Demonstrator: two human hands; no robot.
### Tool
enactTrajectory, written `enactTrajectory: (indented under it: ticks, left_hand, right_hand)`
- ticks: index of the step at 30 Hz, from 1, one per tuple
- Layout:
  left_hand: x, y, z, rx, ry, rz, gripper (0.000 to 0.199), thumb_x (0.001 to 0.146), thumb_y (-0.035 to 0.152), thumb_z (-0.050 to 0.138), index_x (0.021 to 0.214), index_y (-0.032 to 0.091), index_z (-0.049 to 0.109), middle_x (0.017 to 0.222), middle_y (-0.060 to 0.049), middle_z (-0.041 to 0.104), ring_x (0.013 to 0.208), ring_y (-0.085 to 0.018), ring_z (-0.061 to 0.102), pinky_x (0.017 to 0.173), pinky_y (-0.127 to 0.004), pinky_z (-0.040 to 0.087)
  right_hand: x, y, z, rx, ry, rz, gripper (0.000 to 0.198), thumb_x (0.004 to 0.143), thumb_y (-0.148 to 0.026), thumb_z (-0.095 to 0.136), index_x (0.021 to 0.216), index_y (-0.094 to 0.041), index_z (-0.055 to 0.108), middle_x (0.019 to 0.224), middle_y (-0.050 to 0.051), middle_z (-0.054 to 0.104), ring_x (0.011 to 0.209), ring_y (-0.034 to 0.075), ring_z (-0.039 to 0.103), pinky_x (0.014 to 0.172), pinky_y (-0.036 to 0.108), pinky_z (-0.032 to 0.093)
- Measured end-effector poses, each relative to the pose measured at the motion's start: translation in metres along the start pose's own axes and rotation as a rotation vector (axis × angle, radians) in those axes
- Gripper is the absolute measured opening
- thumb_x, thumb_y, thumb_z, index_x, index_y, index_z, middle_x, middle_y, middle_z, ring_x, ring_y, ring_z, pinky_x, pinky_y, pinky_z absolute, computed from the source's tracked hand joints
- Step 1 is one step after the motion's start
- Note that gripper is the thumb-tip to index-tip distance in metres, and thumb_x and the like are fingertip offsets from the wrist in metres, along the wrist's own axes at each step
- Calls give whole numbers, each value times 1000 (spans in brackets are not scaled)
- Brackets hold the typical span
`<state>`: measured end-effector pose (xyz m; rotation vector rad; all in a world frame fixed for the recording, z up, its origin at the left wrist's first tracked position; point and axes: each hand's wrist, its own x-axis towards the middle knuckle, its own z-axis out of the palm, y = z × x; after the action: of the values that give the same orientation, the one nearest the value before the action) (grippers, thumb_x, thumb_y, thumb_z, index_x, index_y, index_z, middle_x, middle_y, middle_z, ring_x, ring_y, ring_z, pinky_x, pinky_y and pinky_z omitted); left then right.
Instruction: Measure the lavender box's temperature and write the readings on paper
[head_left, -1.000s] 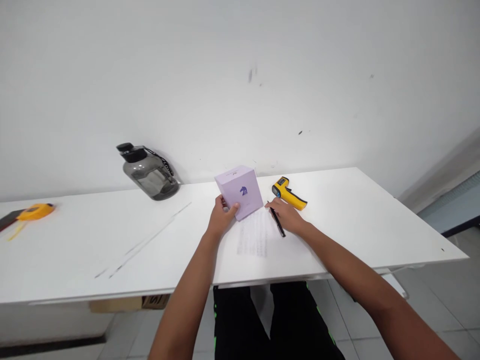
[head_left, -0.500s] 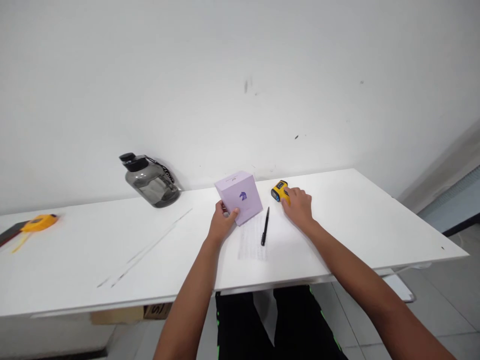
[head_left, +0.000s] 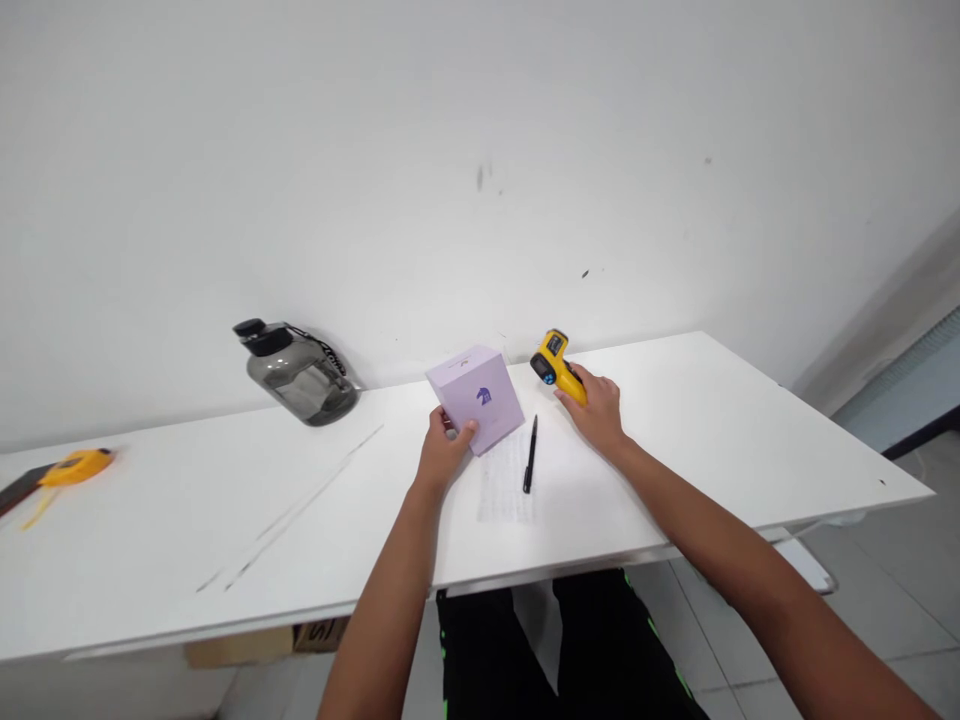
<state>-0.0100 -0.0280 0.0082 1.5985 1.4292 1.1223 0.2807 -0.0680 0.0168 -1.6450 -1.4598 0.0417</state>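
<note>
My left hand (head_left: 445, 447) grips the lower left corner of a light purple box (head_left: 486, 402), which is tilted and carries a dark purple emblem on its front. The thumb lies on the front face and the fingers go behind. My right hand (head_left: 598, 408) is closed round the handle of a yellow and black infrared thermometer (head_left: 556, 366), its small screen and blue buttons facing me. Between the hands a black pen (head_left: 530, 455) lies on a sheet of paper (head_left: 501, 490) with faint print, just below the box.
On the white table (head_left: 315, 540) a grey see-through water bottle (head_left: 304, 378) with a black cap stands near the wall. At the far left lie a yellow tape measure (head_left: 84, 466) and a dark object (head_left: 22, 487). Below the table edge a cardboard box (head_left: 240, 648) shows.
The right hand has raised the thermometer and turned it more upright, so its screen and handle now show. The left hand and purple box have hardly moved. The view has shifted slightly.
</note>
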Motion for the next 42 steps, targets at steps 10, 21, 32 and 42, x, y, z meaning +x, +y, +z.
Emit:
enactTrajectory:
  ticks: [10, 21, 32, 42]
  left_hand:
    - [0, 0, 1, 8, 17, 10, 69, 81, 54, 73, 136, 20, 48, 136, -16, 65, 121, -30, 64, 103, -48, 52]
    - [1, -5, 3, 53, 23, 60, 76, 75, 54, 79, 136, 19, 49, 132, -17, 67, 117, -30, 66, 100, -48, 53]
    - [-1, 3, 4, 86, 19, 24, 74, 78, 55, 76, 137, 19, 49, 131, -16, 68, 108, -29, 67, 95, -47, 54]
    - [-4, 1, 7, 30, 0, 53, 76, 72, 55, 82, 132, 19, 53, 121, -14, 72, 101, -27, 69, 92, -46, 56]
  right_hand:
    - [-43, -48, 6, 934, -317, 314, 39, 79, -49, 67, 105, -24, 51, 73, -4, 59, 61, 17, 59, 63, 33, 51]
    - [-55, -52, 22, 932, -521, 268, 37, 73, -47, 75, 87, -23, 51, 68, -5, 57, 58, 15, 59, 63, 33, 51]
    - [-59, -38, 39, 839, -568, 141, 34, 79, -49, 76, 91, -24, 56, 73, -3, 56, 64, 16, 54, 62, 33, 51]
    - [-57, -44, 35, 849, -567, 194, 35, 76, -48, 78, 87, -23, 56, 73, -2, 55, 64, 16, 53, 62, 34, 51]
